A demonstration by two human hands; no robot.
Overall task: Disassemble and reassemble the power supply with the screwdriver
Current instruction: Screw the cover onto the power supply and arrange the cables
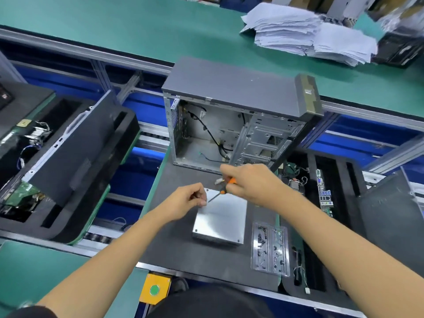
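- The right hand (249,183) is gripping the screwdriver (223,188) by its orange and black handle; the shaft is pointing down and to the left, its tip reaching the far left corner of the power supply (221,218).
- The left hand (189,199) is hovering at that same corner with fingers curled and thumb and forefinger pinched together; whatever is being pinched is too small to make out.
- The power supply, a silver metal box, is lying flat on the dark mat (183,244), its long axis running from the near edge toward the computer case (231,125).
- The computer case is standing open-sided just beyond, showing loose black cables and a metal drive cage inside.
- A clear plastic tray (269,249) is sitting right of the power supply, holding small dark parts, apparently screws; the detail is indistinct.
- Foam trays (68,157) on both sides are holding circuit boards and wiring, partly cut off.
- Stacked papers (305,33) are lying on the far green bench.
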